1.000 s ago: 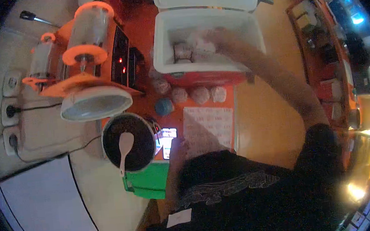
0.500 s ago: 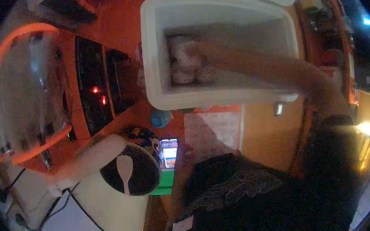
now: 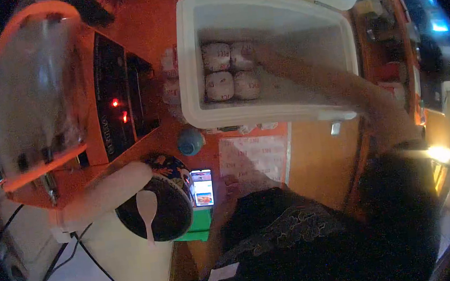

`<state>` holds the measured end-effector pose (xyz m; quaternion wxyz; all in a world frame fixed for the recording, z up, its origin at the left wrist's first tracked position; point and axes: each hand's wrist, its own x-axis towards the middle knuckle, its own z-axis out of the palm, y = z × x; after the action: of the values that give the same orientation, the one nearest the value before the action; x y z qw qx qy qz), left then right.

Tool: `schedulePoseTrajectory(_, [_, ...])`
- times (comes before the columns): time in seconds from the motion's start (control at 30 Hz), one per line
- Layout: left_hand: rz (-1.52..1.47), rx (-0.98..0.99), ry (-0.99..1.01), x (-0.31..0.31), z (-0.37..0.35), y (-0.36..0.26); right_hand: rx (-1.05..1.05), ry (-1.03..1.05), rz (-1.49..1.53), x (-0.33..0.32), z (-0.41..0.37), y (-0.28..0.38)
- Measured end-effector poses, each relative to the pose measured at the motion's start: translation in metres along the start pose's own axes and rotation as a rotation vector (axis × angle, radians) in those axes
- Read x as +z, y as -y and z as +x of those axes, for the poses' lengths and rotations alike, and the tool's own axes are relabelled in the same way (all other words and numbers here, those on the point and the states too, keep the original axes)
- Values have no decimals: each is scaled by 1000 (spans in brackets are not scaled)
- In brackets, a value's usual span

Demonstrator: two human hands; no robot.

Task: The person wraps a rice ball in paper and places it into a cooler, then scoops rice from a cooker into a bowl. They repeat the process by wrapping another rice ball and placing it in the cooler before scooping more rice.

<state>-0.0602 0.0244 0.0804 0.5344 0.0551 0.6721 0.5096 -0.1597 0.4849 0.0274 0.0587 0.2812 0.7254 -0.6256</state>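
My right hand [image 3: 256, 55] reaches from the right deep into a white plastic bin [image 3: 190, 79]. Several rounded packets wrapped in white paper with red print sit together in rows at its left end. The hand closes on the upper right wrapped packet [image 3: 241, 56], though blur softens the fingers. Beside it is another wrapped packet [image 3: 216, 57]. My left hand [image 3: 230, 183] is low and in dark shadow, by a lit phone [image 3: 203, 186] and a printed paper sheet [image 3: 253, 151]; its fingers cannot be made out.
A dark pot [image 3: 175, 218] with a pale rice paddle [image 3: 147, 207] across it stands at lower left. A blue cup [image 3: 190, 141] is near the bin's front corner. Farther left are a black appliance [image 3: 111, 92] with red lights and a clear container with orange rims [image 3: 41, 88].
My right hand has shifted slightly right and up inside the bin, uncovering the packets on the left. The view has moved a little. My left hand stays near the phone.
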Motion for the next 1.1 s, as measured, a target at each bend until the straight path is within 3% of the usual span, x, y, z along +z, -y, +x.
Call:
schedulePoseTrajectory(0.27, [-14, 82, -36, -2, -18, 0, -123, -60, 26, 6, 14, -20])
schedulePoseTrajectory(0.43, [-17, 76, -26, -4, -27, -34, 214, 150, -185, 5, -33, 80])
schedulePoseTrajectory(0.5, [194, 178, -168, -7, -40, -68, 141, 127, -188, 1, -33, 79])
schedulePoseTrajectory(0.53, [199, 182, -171, -13, -45, -68, 85, 99, -179, -2, -30, 75])
schedulePoseTrajectory(0.67, [75, 452, -586, -59, -93, -67, -182, -66, -123, -14, -37, 72])
schedulePoseTrajectory(0.73, [326, 485, -791, -94, -116, -88, -331, -157, -108, -11, -63, 92])
schedulePoseTrajectory(0.8, [592, 354, -1107, -119, -126, -91, -306, -242, -103, -2, -106, 147])
schedulePoseTrajectory(0.87, [1311, 236, -1130, -131, -138, -97, -255, -301, -93, 23, -166, 169])
schedulePoseTrajectory(0.93, [1489, 96, -1110, -149, -137, -60, -483, -280, -20, 46, -223, 169])
schedulePoseTrajectory(1.0, [1496, -28, -1010, -160, -134, -37, -611, -273, -369, 90, -257, 153])
schedulePoseTrajectory(1.07, [1495, -139, -917, -160, -131, -37, -465, -41, -446, 132, -239, 88])
schedulePoseTrajectory(1.1, [1445, -187, -884, -157, -130, -46, -560, -97, -535, 158, -233, 48])
